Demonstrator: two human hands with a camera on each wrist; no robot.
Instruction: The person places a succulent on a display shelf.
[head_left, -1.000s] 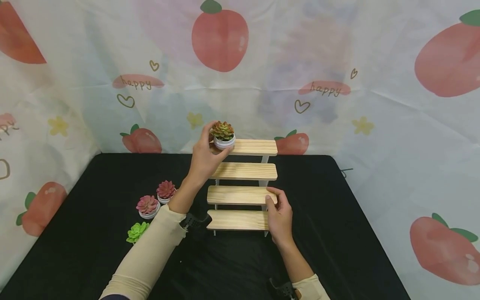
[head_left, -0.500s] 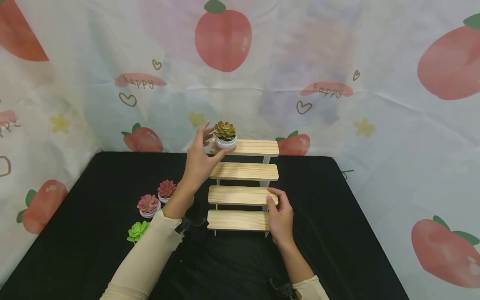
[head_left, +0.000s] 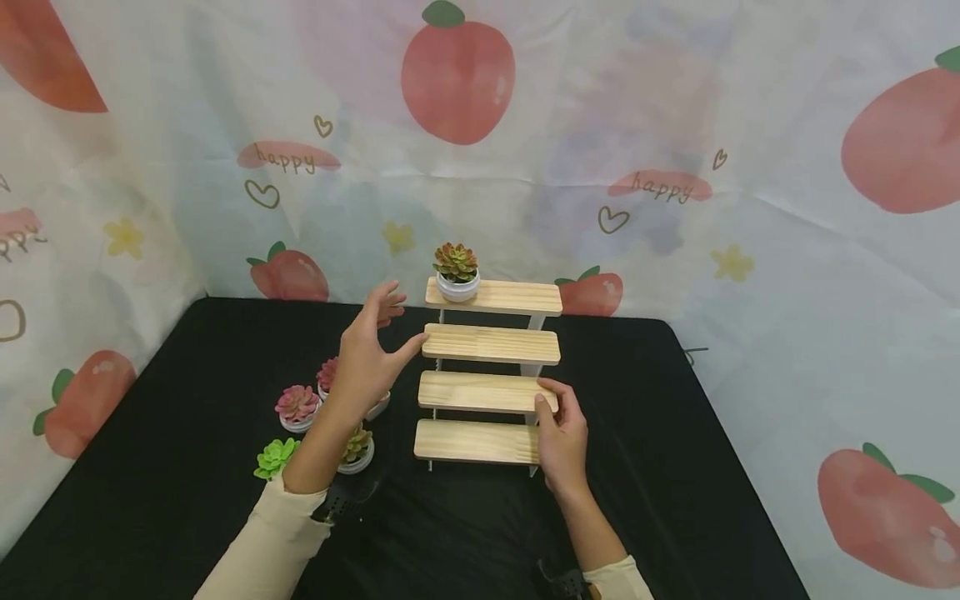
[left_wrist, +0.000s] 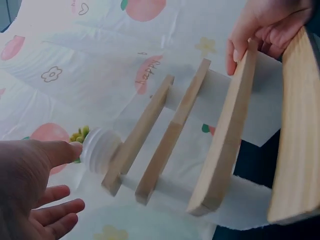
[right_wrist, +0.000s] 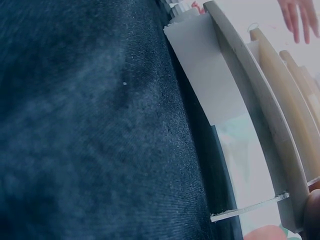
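A potted succulent (head_left: 457,285) with yellow-green, reddish-tipped leaves and a white pot stands at the left end of the top step of a wooden tiered stand (head_left: 487,347). To the left of the stand, my left hand (head_left: 367,354) is apart from that pot, fingers spread and holding nothing. In the left wrist view the pot (left_wrist: 99,150) appears just beyond the thumb. My right hand (head_left: 562,432) grips the right end of the second step from the bottom, thumb over its front and fingers behind.
Left on the black-covered table (head_left: 660,467) are a pink succulent (head_left: 297,404), another pink one (head_left: 326,374) partly behind my left arm, a bright green one (head_left: 276,457) and a yellow-green one (head_left: 358,450). A fruit-print cloth (head_left: 525,100) hangs behind.
My left hand has let go of the potted succulent on the top step and drawn back left and down. The right hand keeps its grip on the stand.
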